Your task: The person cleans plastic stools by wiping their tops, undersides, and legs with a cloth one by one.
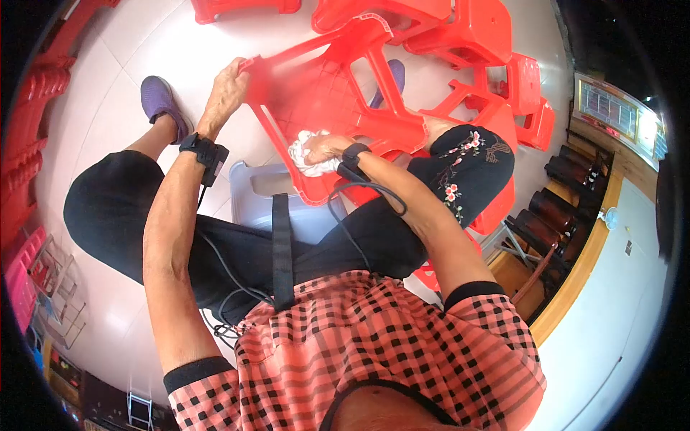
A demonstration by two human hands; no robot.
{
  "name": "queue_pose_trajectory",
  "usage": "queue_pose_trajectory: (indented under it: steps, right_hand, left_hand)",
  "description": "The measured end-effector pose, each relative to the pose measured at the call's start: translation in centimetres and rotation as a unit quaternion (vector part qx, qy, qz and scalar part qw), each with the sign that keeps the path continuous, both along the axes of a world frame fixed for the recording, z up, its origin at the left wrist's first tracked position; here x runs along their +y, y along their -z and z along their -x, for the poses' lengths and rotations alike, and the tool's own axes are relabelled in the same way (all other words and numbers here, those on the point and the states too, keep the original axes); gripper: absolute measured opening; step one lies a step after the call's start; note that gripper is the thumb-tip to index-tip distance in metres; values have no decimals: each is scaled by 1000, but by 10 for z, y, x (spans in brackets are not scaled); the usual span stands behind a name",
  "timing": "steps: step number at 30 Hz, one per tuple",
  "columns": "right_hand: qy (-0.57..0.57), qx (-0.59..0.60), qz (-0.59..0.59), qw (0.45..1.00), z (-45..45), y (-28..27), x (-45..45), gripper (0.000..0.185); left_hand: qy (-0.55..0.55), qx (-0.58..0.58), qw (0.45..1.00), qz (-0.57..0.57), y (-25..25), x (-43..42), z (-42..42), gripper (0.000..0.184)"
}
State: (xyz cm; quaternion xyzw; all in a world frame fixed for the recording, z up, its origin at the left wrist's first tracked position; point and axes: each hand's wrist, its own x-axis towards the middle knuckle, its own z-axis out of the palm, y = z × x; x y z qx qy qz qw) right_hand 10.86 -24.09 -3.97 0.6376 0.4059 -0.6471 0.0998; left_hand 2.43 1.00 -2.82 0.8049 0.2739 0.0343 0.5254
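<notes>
A red plastic stool (309,93) lies tipped over in front of me, its hollow underside turned my way. My left hand (228,92) grips a leg end of it at the far left corner. Bunched in my right hand (325,147) is a white cloth (305,154), pressed against the stool's near frame. Part of the cloth is hidden under my fingers. Both wrists wear black bands with a cable running from them.
A grey-blue plastic stool (251,194) is beneath me, between my legs. Several more red stools (467,32) stand ahead and to the right, and stacked red ones (32,154) line the left. Dark jars (543,223) sit on a shelf at right.
</notes>
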Motion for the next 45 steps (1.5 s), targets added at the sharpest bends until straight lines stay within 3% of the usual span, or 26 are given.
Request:
queue_pose_trajectory:
  steps: [4, 5, 9, 12, 13, 15, 16, 17, 18, 20, 23, 24, 26, 30, 31, 35, 36, 40, 45]
  right_hand:
    - [6, 143, 31, 989, -10, -63, 13, 36]
    - [-36, 110, -13, 993, -12, -76, 12, 38]
    - [-3, 198, -6, 980, -26, -129, 13, 47]
    - [92, 322, 29, 942, -57, -119, 5, 48]
    - [171, 328, -4, 929, -71, -109, 0, 44]
    - [229, 258, -78, 935, -103, -97, 3, 36]
    - [224, 135, -21, 965, -119, -82, 7, 37]
    - [251, 91, -67, 961, -131, -48, -1, 40]
    - [182, -39, -121, 975, -135, -52, 3, 45]
    - [108, -203, -125, 965, -143, 7, -13, 53]
    - [208, -254, -44, 943, -135, 102, -60, 63]
    - [269, -240, 13, 933, -106, 96, -59, 71]
    - [258, -311, 58, 913, -76, 77, -40, 73]
    - [351, -194, 21, 916, -55, 77, -13, 79]
    - [377, -185, -67, 905, -42, 83, -13, 62]
    - [296, -33, -243, 923, 16, 151, -16, 45]
    - [195, 6, -172, 966, 13, 82, 9, 53]
    - [243, -3, -81, 967, 22, 49, 10, 52]
    - [139, 52, -92, 985, 6, 6, 11, 52]
  left_hand:
    - [-7, 7, 1000, 24, -10, -4, 0, 28]
    - [-7, 1, 1000, 25, -8, -4, -1, 24]
    - [-14, 1, 999, 41, -13, -4, 0, 34]
    - [-19, 12, 997, 68, -20, -6, -1, 31]
    - [-20, 15, 997, 67, -24, -8, -1, 29]
    - [-28, 1, 999, 46, -23, -9, -1, 26]
    - [-34, -15, 999, 25, -19, -10, 0, 27]
    - [-38, -31, 999, 5, -16, -11, 1, 27]
    - [-30, -18, 999, 14, -16, -9, 2, 29]
    - [-12, 6, 999, 33, -19, -5, 1, 32]
    - [4, 48, 998, 43, -28, -4, 0, 32]
    - [-9, 31, 998, 45, -21, -3, -1, 32]
    - [-32, -7, 998, 54, -10, -7, 4, 31]
    - [-25, 24, 996, 86, -27, -9, 2, 30]
    - [-24, 26, 996, 87, -26, -7, 3, 30]
    - [-14, 32, 994, 108, -30, -6, 1, 30]
    - [-15, 27, 994, 104, -30, -7, 1, 29]
    - [3, -22, 994, 111, -24, -6, 3, 29]
    - [-2, -16, 990, 143, -19, -4, 2, 27]
